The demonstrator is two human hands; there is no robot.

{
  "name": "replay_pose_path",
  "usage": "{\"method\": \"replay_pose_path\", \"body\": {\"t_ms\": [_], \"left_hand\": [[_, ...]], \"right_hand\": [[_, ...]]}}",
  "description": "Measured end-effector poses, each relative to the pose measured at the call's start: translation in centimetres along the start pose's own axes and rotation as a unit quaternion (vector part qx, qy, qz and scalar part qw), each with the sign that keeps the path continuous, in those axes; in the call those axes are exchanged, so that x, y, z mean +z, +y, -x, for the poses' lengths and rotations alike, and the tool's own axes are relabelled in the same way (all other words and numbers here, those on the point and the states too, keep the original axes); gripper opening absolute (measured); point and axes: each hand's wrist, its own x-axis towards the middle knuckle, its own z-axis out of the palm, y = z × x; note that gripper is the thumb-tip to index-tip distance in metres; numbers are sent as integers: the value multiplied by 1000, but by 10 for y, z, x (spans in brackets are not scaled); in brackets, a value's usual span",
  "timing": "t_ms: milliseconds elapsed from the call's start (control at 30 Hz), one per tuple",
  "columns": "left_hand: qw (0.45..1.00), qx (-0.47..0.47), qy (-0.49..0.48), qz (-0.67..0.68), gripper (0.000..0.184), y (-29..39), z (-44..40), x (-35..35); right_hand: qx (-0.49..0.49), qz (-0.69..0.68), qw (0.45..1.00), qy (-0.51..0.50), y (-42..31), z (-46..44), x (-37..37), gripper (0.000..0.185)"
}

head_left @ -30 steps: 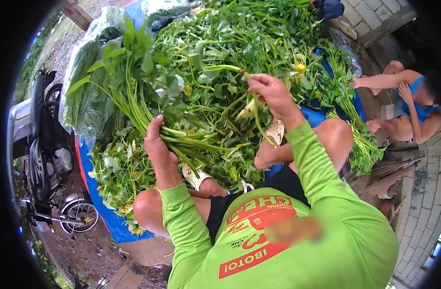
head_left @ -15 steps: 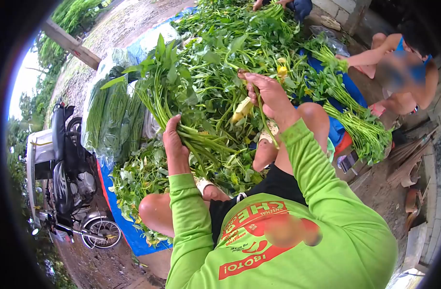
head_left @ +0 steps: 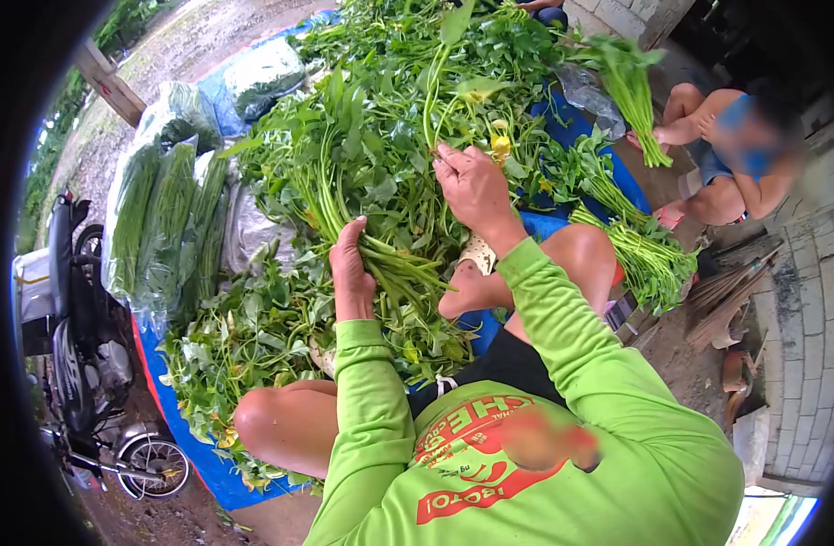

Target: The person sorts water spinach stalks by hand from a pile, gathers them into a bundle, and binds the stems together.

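My left hand (head_left: 351, 273) is closed around a bunch of water spinach (head_left: 321, 200), its leaves pointing away from me and the cut stem ends toward my lap. To the right of it, my right hand (head_left: 476, 189) pinches a single water spinach stem (head_left: 432, 96), which stands up from the fingertips with leaves at its top. Below both hands spreads a big heap of loose leafy greens (head_left: 394, 109). Some yellowed leaves (head_left: 500, 146) lie in the heap near my right hand.
A blue tarp (head_left: 167, 369) lies under the greens. Plastic bags of long green stalks (head_left: 153, 223) sit at left, near a parked motorcycle (head_left: 94, 364). At right, bundled greens (head_left: 640, 259) lie by a seated person (head_left: 749, 146) holding another bundle (head_left: 631, 96). A block wall (head_left: 804, 337) stands beyond.
The drooping stem in my right hand is gone; an upright leafy stem is there now. My left hand still grips the bunch. The person at right now holds up a bundle. The view has shifted.
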Motion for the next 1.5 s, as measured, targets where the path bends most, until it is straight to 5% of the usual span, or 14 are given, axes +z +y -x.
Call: {"method": "replay_pose_path", "body": {"t_ms": [133,167,267,300,400,533,600,767,933,1033,1167,1300,1433,1500], "left_hand": [[998,-55,-10,30,15,-13,-8,-9],[993,-82,-35,71,17,-22,-18,-17],[963,-173,-59,200,22,-55,-36,-57],[954,-195,-53,222,21,-56,-31,-62],[951,-216,-24,219,30,-77,-35,-79],[971,-116,91,190,43,-105,-41,-90],[978,-152,106,101,45,-109,-41,-89],[985,-107,116,64,32,-86,-30,-88],[991,-78,108,-4,34,-45,-27,-88],[990,-76,116,12,32,-26,-23,-83],[991,-48,128,-1,30,-16,-16,-78],[993,-60,98,6,28,0,-5,-73],[995,-81,60,9,30,19,7,-66],[995,-89,43,27,30,29,18,-53]], "right_hand": [[-116,45,992,-25,8,5,62,33],[-102,-36,987,-117,8,13,80,35],[118,-294,874,-369,16,54,136,32],[153,-214,869,-420,-1,48,122,34],[145,-295,857,-397,39,85,171,38],[159,-239,888,-358,40,112,193,34],[171,-197,870,-418,31,114,186,29],[156,-284,893,-312,20,138,180,34],[-4,-103,925,-365,2,100,122,37],[-5,-54,910,-412,-8,89,92,27],[-87,-122,886,-439,-17,118,66,20],[-29,-134,857,-497,-16,119,35,17],[136,-199,847,-474,-24,79,5,22],[-123,-136,897,-401,17,81,30,19]]}}
